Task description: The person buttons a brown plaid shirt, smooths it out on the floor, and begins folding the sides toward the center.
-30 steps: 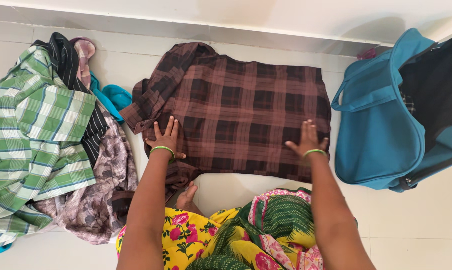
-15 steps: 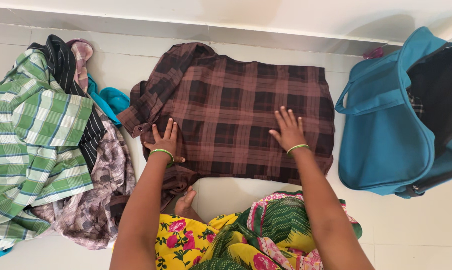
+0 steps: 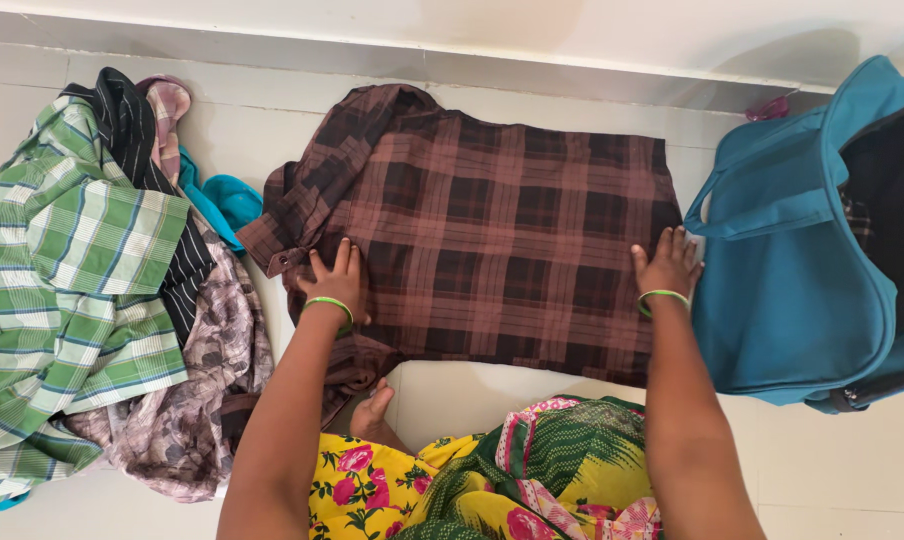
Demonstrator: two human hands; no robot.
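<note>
A person seated on a pale tiled floor (image 3: 832, 450) looks down at one brown plaid shirt (image 3: 492, 230) spread flat in front of them, close to the wall. The left hand (image 3: 337, 282) lies open, palm down, on the shirt's left part near the collar and bunched sleeve; the right hand (image 3: 667, 268) lies open and flat at the shirt's right edge, just beside a teal bag (image 3: 772, 290). Neither hand grips anything. The shirt looks light, soft and limp, likely to slump and crease when lifted, so it would probably handle best pinched at its edges or corners, with both hands well apart. To the left sits one heap of clothes: a green checked garment (image 3: 62, 290), a black striped one (image 3: 137, 140), a grey-brown patterned one (image 3: 202, 380), a pink checked piece (image 3: 167, 110) and a bit of turquoise cloth (image 3: 227, 200), five pieces as far as can be told. The one bag stands unzipped. Each wrist wears one green bangle.
</note>
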